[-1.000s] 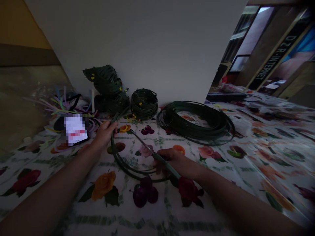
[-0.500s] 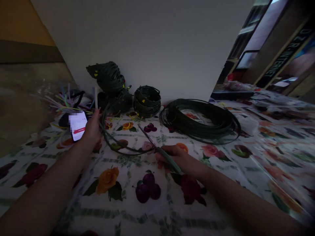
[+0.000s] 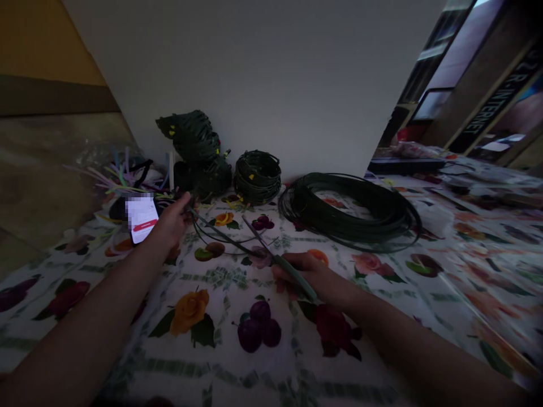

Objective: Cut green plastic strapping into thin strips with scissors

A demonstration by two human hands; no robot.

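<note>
While your left hand (image 3: 175,220) pinches thin dark strands (image 3: 224,233), your right hand (image 3: 311,274) is clamped on a green-handled tool (image 3: 296,276); the strands stretch towards it above the counter (image 3: 229,373), near the large coil (image 3: 360,226).

Both forearms (image 3: 106,299) bare (hands (image 3: 172,223) likewise)

Left of the large green coil (image 3: 352,226), pixelation masks part of a phone's screen (image 3: 144,223), while the left hand (image 3: 175,219) hides part of the thin strands (image 3: 224,236). Nearer the camera than the coil, a tool's handle (image 3: 297,277) covers part of the right hand (image 3: 314,271). Right of the coil, clutter (image 3: 496,189) blurs past telling, and a lettered sign (image 3: 494,107) runs off the frame.
</note>
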